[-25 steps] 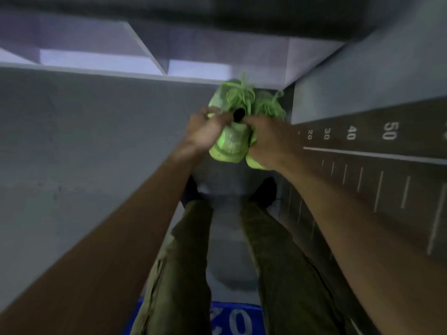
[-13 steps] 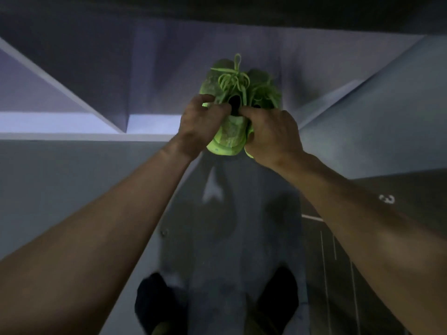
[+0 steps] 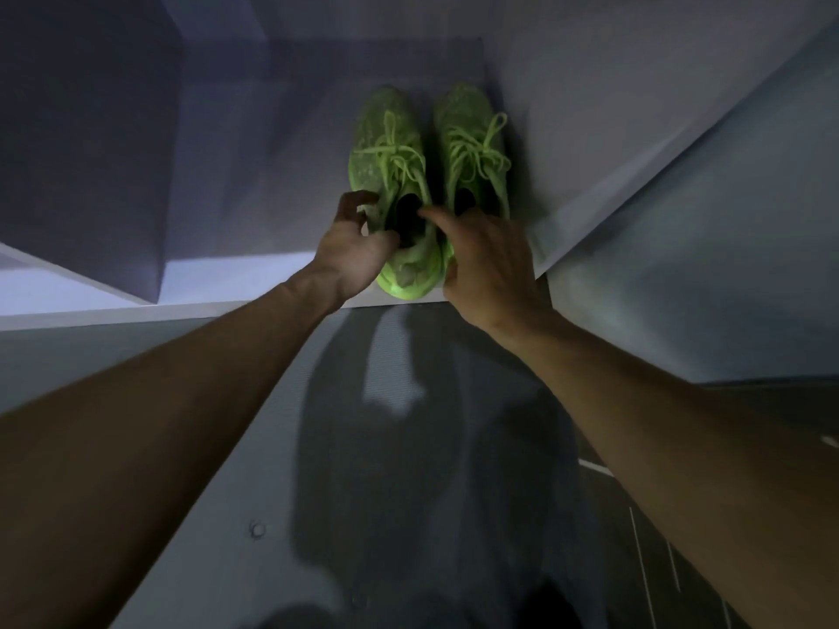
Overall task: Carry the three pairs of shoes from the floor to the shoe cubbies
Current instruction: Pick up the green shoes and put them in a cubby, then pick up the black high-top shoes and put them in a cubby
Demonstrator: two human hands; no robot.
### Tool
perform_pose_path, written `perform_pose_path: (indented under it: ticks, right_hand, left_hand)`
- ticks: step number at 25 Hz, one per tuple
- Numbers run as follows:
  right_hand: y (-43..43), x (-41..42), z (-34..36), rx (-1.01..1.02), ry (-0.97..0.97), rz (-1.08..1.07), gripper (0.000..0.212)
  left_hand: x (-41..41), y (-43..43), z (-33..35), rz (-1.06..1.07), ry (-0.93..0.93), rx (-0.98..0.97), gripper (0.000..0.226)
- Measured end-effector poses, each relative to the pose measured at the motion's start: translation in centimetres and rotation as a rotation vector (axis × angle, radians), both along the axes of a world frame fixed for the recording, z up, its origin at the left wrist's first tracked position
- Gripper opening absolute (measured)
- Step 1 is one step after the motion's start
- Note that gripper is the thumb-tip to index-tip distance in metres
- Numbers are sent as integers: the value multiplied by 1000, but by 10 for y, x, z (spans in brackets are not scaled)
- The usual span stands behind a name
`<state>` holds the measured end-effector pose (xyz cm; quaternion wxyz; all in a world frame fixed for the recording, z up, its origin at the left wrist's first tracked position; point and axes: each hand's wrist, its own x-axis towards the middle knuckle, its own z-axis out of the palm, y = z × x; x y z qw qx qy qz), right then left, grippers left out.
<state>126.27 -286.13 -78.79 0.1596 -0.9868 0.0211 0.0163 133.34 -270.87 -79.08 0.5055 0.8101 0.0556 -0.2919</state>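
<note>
2 green shoes (image 3: 426,174) sit side by side in cubby (image 3: 272,183), toes inward, heels at front edge for easy reach. Left hand (image 3: 354,247) pinches left collar, steadying it. Right hand (image 3: 481,261): fingers loose on right heel, grip unclear.

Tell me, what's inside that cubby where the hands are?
Two green shoes sit side by side in the cubby, toes pointing to the back. The left hand and right hand cover their heels. The back corners are too dark to see.
</note>
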Motion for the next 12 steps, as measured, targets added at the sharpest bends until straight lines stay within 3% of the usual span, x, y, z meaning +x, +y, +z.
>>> perform_pose_path:
  ticks: [4, 6, 9, 12]
  right_hand:
    - [0, -8, 13, 58, 104, -45, 74]
    - [9, -22, 29, 198, 104, -96, 78]
    - [32, -50, 63, 467, 61, -180, 74]
    - [63, -90, 122, 530, 115, -126, 64]
  left_hand:
    - [-6, -1, 5, 44, 18, 3, 63]
    - [-20, -2, 24, 147, 45, -12, 62]
    - [-60, 9, 66, 267, 30, -4, 49]
    - [-104, 40, 149, 168, -146, 154, 39]
